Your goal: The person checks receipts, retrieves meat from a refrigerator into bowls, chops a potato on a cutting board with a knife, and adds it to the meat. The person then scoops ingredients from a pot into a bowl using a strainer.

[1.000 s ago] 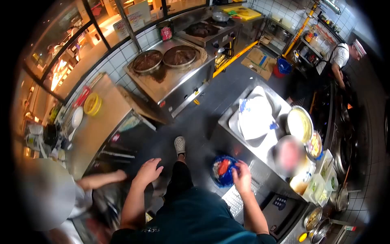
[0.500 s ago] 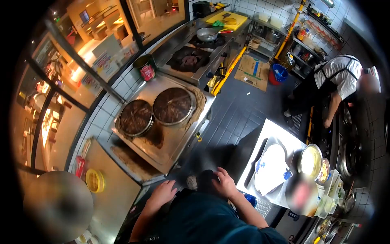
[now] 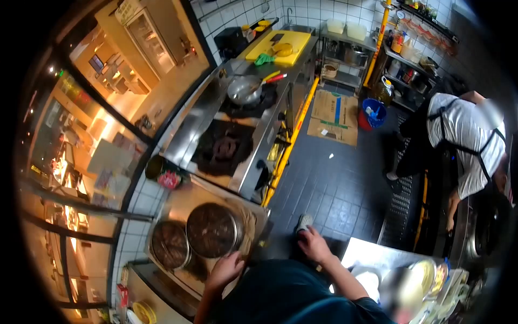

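My left hand (image 3: pixel 225 270) hangs at waist height beside the front edge of the steel counter, its fingers loosely bent and nothing in them. Closest to it is a round, metal-rimmed steamer lid or basket with a dark top (image 3: pixel 215 229); the hand overlaps its near edge in view, and I cannot tell whether they touch. A second such dark round (image 3: pixel 171 244) lies to its left. Over the floor, my right hand (image 3: pixel 314 244) is empty, with relaxed fingers slightly apart, above my shoe (image 3: pixel 305 221).
Ahead on the left is a stove with a wok (image 3: pixel 244 90). A yellow rail (image 3: pixel 291 143) runs along its front. Cardboard (image 3: pixel 333 116) and a blue bucket (image 3: pixel 374 113) are on the floor. A co-worker (image 3: pixel 458 140) bends over at right, behind a steel table (image 3: pixel 364 254).
I have moved forward: the stove, dark rounds and steel table sit lower in view. My right hand has come forward, and the co-worker is nearer and still bent over.
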Demonstrator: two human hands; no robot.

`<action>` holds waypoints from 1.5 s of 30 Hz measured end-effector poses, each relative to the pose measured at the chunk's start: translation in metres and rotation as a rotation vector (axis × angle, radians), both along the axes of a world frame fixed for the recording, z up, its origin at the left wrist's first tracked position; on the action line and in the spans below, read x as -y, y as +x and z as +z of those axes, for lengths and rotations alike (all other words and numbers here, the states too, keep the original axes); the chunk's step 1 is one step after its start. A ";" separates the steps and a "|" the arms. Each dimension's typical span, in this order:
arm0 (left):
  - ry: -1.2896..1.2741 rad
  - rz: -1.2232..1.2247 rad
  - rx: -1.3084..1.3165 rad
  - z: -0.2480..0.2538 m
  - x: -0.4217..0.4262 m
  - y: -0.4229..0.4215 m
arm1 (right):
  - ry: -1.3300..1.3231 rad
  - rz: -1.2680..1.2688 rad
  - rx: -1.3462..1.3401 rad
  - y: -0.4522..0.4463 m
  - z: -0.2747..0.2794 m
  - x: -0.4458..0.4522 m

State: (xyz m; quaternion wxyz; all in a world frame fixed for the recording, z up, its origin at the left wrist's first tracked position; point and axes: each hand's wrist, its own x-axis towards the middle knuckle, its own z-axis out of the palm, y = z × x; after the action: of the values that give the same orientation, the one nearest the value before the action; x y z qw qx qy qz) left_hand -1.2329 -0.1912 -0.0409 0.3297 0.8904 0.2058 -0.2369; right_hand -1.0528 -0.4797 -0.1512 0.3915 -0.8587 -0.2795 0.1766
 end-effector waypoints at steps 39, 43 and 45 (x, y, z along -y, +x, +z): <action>-0.037 0.078 0.796 0.091 -0.196 1.027 | 0.003 0.076 0.446 1.079 0.096 -0.156; -0.135 0.504 0.516 0.076 -0.183 1.021 | 0.101 0.317 0.454 1.221 0.091 -0.271; 0.089 0.633 0.652 0.064 -0.171 1.024 | 0.088 0.398 0.448 1.303 0.080 -0.337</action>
State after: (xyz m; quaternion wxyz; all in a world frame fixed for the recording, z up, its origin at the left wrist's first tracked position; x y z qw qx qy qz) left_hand -0.2084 -0.0203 0.0235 0.3947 0.8251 0.3634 0.1771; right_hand 0.2500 -0.1431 -0.0715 0.3147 -0.7868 -0.5292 0.0439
